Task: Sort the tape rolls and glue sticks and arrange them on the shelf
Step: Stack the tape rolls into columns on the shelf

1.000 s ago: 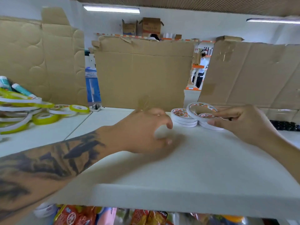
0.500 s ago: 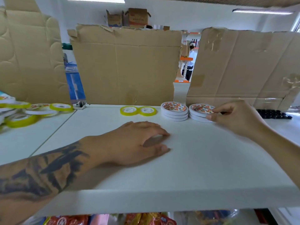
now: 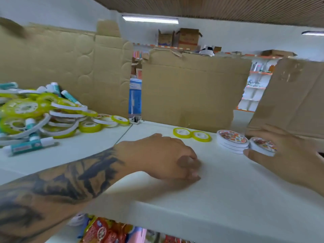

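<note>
**Ana:** White shelf (image 3: 228,199), cardboard (image 3: 192,92) propped along its back. Where do the rolls sit?

**Ben:** Take the patterned stack (image 3: 231,142) as the mark. It lies flat near the back of the shelf, several white rolls with printed faces. Touching its right side is a second stack (image 3: 263,146), and the right hand (image 3: 287,155) grasps that one, thumb at the near rim, fingers curved over the far side.

**Ana:** How would they handle?

**Ben:** Light, I'd judge, and stiff: thin flat discs with smooth rims. Pinch across the rim, or press down on the top face so a stack slides as one; lifted loosely, the layers could shear apart.

**Ana:** And to the left of the mark?

**Ben:** Just left, two small yellow rolls (image 3: 192,134) lie flat, side by side and touching, glossy rings with white cores. Nearer us and left, the left hand (image 3: 161,158) rests on the shelf, fingers curled under; whether they pinch anything I cannot tell.

**Ana:** The unsorted lot?

**Ben:** Far left, a heap (image 3: 43,113) of yellow rolls, thin white hoops and teal glue sticks (image 3: 29,146), all tangled. The sticks are rigid little cylinders with white caps, likely to roll. Hoops look flimsy; take them by the edge, one at a time.
</note>
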Tool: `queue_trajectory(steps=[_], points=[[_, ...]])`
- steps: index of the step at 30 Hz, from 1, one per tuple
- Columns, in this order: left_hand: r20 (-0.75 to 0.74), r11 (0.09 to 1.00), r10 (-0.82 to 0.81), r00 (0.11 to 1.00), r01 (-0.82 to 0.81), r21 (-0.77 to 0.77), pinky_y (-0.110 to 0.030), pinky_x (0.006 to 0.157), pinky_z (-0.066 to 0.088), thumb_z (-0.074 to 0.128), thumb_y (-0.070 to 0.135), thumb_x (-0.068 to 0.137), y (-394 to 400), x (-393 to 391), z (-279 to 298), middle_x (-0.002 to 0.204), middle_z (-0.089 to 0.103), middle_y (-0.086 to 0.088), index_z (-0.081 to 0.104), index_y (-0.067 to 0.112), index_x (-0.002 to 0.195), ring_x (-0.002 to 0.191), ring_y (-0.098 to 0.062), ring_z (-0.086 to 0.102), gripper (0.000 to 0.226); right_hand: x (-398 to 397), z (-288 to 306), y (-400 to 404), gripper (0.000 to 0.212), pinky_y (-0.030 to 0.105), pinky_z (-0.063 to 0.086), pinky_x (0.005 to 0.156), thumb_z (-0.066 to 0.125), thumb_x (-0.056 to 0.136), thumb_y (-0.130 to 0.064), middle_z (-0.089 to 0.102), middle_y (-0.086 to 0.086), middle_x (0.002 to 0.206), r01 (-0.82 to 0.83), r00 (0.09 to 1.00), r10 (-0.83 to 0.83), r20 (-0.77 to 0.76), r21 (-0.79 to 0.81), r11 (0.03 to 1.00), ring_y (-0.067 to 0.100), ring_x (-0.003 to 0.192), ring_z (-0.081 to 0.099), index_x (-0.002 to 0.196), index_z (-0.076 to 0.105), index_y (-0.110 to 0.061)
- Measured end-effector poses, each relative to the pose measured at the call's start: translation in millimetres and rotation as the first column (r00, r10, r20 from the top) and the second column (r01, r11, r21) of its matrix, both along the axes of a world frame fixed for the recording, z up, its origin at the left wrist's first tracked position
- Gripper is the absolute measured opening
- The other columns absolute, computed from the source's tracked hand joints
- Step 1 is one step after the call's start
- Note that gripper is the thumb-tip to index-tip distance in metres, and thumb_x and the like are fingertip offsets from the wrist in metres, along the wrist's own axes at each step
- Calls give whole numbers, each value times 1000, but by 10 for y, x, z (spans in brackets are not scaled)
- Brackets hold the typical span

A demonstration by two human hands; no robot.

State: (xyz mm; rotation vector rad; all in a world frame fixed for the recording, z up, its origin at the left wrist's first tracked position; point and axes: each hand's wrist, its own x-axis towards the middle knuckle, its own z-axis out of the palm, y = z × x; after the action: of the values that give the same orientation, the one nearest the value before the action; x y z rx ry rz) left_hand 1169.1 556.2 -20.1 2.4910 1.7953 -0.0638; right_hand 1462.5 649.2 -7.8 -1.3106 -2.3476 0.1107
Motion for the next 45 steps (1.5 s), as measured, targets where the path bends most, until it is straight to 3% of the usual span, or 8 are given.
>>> queue_trajectory(steps=[4,8,14,25,28,33,40,45], points=[[8,978,194,981,-194,78,-41,97,46,27,82,73,-259,-574,62,112,57,24,52,52,112,119,-14,56,55,-714,38,-155,39,33,40,107,51,71,-85,40,-39,136,-151,986,153,73,-28,988,-3,126,44,108,51,-72],[44,909,382,923,-384,160,-39,100,48,46,78,83,-581,-1187,148,124,61,20,59,47,121,122,-14,57,50,-1470,21,-263,44,20,34,99,61,81,-69,36,-38,139,-331,930,347,120,-140,933,-8,124,44,124,55,-58],[70,739,568,820,-545,395,-33,86,45,53,60,93,-858,-1918,118,122,63,9,59,41,126,117,-21,60,39,-2563,-6,-356,38,27,39,90,59,93,-59,48,-22,141,-407,868,430,248,-139,903,7,124,50,129,57,-47],[120,580,672,731,-620,529,-39,93,41,54,51,92,-790,-2408,120,126,61,1,59,32,130,120,-29,57,43,-4090,-199,-318,47,47,53,92,48,86,-66,67,-6,122,-468,883,468,23,-7,883,25,116,61,123,58,-39],[86,581,688,720,-619,529,-41,96,40,51,55,93,-787,-2452,64,130,60,2,59,31,131,122,-29,55,46,-4230,-267,-286,50,45,53,92,48,75,-73,72,-9,112,-457,888,449,-101,-67,887,23,109,65,113,63,-43],[85,583,687,722,-617,529,-43,99,40,51,60,92,-823,-2471,50,132,58,3,55,35,137,124,-27,53,51,-4234,-269,-263,20,46,53,88,70,83,-51,69,-13,83,-463,874,420,-245,-151,873,17,88,67,88,61,-34],[62,585,691,720,-608,537,-42,98,40,51,59,91,-859,-2339,40,133,57,5,55,37,136,123,-26,53,50,-3868,-117,-345,13,46,44,99,70,91,-39,64,-13,101,-461,887,457,-61,-81,884,18,103,58,93,58,-34],[44,638,652,757,-579,509,-42,100,40,50,60,90,-850,-2083,12,131,57,9,55,38,132,123,-25,53,48,-3342,-128,-421,13,32,36,80,72,89,-40,66,-5,98,-485,874,484,-38,-24,874,22,101,56,97,62,-36]])
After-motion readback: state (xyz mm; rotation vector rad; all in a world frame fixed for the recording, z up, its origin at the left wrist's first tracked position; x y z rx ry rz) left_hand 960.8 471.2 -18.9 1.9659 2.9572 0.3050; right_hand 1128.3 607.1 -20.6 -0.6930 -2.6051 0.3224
